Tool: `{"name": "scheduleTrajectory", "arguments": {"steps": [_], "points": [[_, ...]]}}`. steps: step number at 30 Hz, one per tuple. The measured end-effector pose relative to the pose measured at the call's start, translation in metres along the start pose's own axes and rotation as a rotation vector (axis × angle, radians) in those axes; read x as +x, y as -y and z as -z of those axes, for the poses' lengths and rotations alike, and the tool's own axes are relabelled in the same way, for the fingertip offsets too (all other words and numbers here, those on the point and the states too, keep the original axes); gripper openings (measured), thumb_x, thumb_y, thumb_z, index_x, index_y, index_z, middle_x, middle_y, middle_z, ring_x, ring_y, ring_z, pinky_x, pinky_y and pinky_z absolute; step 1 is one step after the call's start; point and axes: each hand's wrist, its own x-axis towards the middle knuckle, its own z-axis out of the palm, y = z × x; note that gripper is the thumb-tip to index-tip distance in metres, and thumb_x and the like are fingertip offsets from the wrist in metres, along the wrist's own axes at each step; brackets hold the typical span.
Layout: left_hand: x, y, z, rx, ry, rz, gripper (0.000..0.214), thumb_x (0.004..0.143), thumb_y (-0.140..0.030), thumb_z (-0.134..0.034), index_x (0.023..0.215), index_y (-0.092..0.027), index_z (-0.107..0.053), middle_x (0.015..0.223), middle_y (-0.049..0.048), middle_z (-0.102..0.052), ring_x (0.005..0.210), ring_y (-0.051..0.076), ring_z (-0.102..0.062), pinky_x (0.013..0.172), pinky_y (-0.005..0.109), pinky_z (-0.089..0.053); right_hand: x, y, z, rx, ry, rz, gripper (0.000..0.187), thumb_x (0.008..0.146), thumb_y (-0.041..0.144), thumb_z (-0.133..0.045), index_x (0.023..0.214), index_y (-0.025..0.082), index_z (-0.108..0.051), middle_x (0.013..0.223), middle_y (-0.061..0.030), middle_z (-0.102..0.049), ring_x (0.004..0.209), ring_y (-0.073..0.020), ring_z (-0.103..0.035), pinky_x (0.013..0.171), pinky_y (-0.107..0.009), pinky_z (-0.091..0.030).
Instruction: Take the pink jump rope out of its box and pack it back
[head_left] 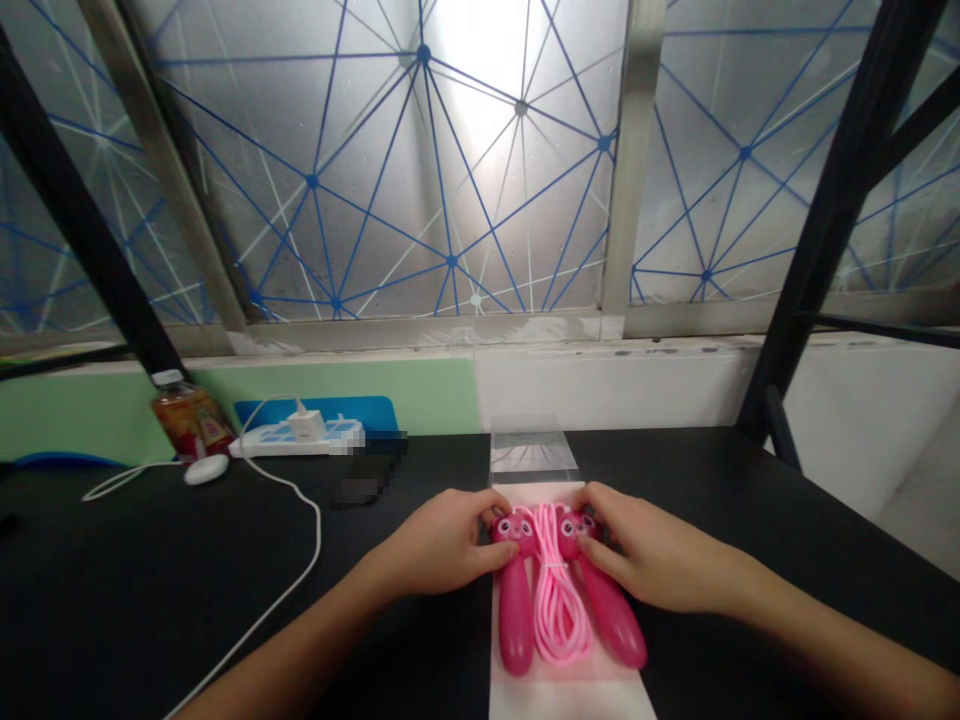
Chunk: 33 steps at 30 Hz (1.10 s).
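Note:
A pink jump rope (pixel 559 610) lies on a white card (pixel 517 695), its cord coiled and bundled between two darker pink handles with animal faces at their tops. My left hand (pixel 446 540) grips the top of the left handle (pixel 516 620) between thumb and fingers. On the other side, my right hand (pixel 637 545) has its thumb and fingers around the top of the right handle (pixel 615 620). Beyond the card's far end, a clear plastic flap (pixel 532 455) rests on the black table (pixel 420 650).
At the back left stand a bottle (pixel 191 415) and a white power strip (pixel 262 440) with a plugged-in charger (pixel 306 425). A white cable (pixel 315 530) runs across the table's left side, near a white mouse-like object (pixel 206 469). Black frame posts rise at both sides.

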Motion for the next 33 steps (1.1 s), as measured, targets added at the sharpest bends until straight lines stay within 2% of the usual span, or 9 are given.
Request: {"name": "scheduleTrajectory", "arguments": {"steps": [6, 12, 14, 18, 21, 24, 28, 30, 33], "points": [[-0.001, -0.002, 0.002, 0.000, 0.007, 0.005, 0.033, 0.083, -0.042, -0.063, 0.109, -0.022, -0.066, 0.088, 0.0018, -0.072, 0.069, 0.017, -0.064, 0.059, 0.023, -0.043, 0.000, 0.009, -0.004, -0.279, -0.052, 0.090, 0.022, 0.097, 0.030, -0.046, 0.113, 0.017, -0.054, 0.103, -0.0096, -0.062, 0.092, -0.0256, -0.062, 0.080, -0.042, -0.051], [0.000, 0.000, 0.002, 0.049, -0.004, -0.006, 0.035, 0.084, -0.045, -0.064, 0.110, -0.022, -0.067, 0.092, 0.0031, -0.072, 0.076, 0.019, -0.065, 0.062, 0.024, -0.044, -0.003, 0.028, -0.010, -0.538, -0.089, 0.165, 0.032, 0.097, 0.034, -0.046, 0.119, 0.014, -0.057, 0.109, -0.0141, -0.062, 0.095, -0.0312, -0.061, 0.073, -0.046, -0.054], [0.000, 0.000, 0.002, 0.060, -0.007, -0.022, 0.035, 0.085, -0.046, -0.062, 0.111, -0.023, -0.067, 0.091, 0.0031, -0.072, 0.076, 0.020, -0.065, 0.063, 0.025, -0.044, -0.007, 0.038, -0.017, -0.549, -0.052, 0.249, 0.039, 0.098, 0.041, -0.044, 0.125, 0.016, -0.056, 0.108, -0.0141, -0.064, 0.096, -0.0325, -0.061, 0.070, -0.046, -0.055], [-0.002, 0.000, 0.000, 0.094, -0.043, -0.034, 0.037, 0.085, -0.046, -0.063, 0.114, -0.023, -0.065, 0.090, 0.0031, -0.071, 0.078, 0.021, -0.065, 0.066, 0.028, -0.044, -0.013, 0.052, -0.032, -0.525, 0.040, 0.368, 0.059, 0.092, 0.055, -0.050, 0.139, 0.022, -0.045, 0.123, -0.0161, -0.062, 0.104, -0.0374, -0.060, 0.069, -0.047, -0.056], [-0.001, 0.000, -0.003, 0.123, -0.080, -0.060, 0.038, 0.084, -0.047, -0.065, 0.114, -0.024, -0.063, 0.094, 0.0027, -0.070, 0.083, 0.023, -0.065, 0.070, 0.029, -0.045, -0.014, 0.052, -0.037, -0.529, 0.068, 0.363, 0.053, 0.092, 0.047, -0.052, 0.140, 0.026, -0.045, 0.122, -0.0139, -0.064, 0.101, -0.0349, -0.062, 0.068, -0.043, -0.055], [0.003, 0.001, -0.006, 0.138, -0.155, -0.103, 0.031, 0.089, -0.046, -0.059, 0.109, -0.023, -0.064, 0.096, 0.0040, -0.068, 0.089, 0.022, -0.063, 0.077, 0.031, -0.046, -0.014, 0.045, -0.035, -0.552, 0.026, 0.364, 0.048, 0.093, 0.043, -0.051, 0.137, 0.027, -0.047, 0.119, -0.0136, -0.064, 0.100, -0.0331, -0.062, 0.068, -0.040, -0.054], [0.014, 0.011, -0.008, 0.164, -0.355, -0.109, 0.031, 0.095, -0.034, -0.049, 0.121, -0.021, -0.060, 0.122, 0.0095, -0.060, 0.116, 0.025, -0.054, 0.101, 0.038, -0.041, -0.014, 0.039, -0.032, -0.590, 0.016, 0.412, 0.049, 0.091, 0.045, -0.053, 0.134, 0.023, -0.048, 0.115, -0.0140, -0.065, 0.096, -0.0321, -0.061, 0.065, -0.037, -0.052], [0.021, 0.018, -0.009, 0.134, -0.337, -0.121, 0.037, 0.094, -0.032, -0.050, 0.130, -0.022, -0.055, 0.142, 0.0101, -0.049, 0.131, 0.026, -0.044, 0.111, 0.041, -0.033, -0.014, 0.039, -0.031, -0.592, 0.025, 0.426, 0.050, 0.091, 0.045, -0.053, 0.134, 0.021, -0.048, 0.111, -0.0133, -0.066, 0.094, -0.0309, -0.062, 0.065, -0.036, -0.051], [0.030, 0.028, -0.010, 0.048, -0.256, -0.125, 0.034, 0.091, -0.031, -0.054, 0.123, -0.021, -0.057, 0.148, 0.0101, -0.042, 0.134, 0.026, -0.042, 0.113, 0.042, -0.032, -0.015, 0.039, -0.030, -0.599, 0.048, 0.446, 0.052, 0.090, 0.047, -0.053, 0.133, 0.019, -0.049, 0.108, -0.0132, -0.067, 0.093, -0.0315, -0.062, 0.062, -0.035, -0.050]]}}
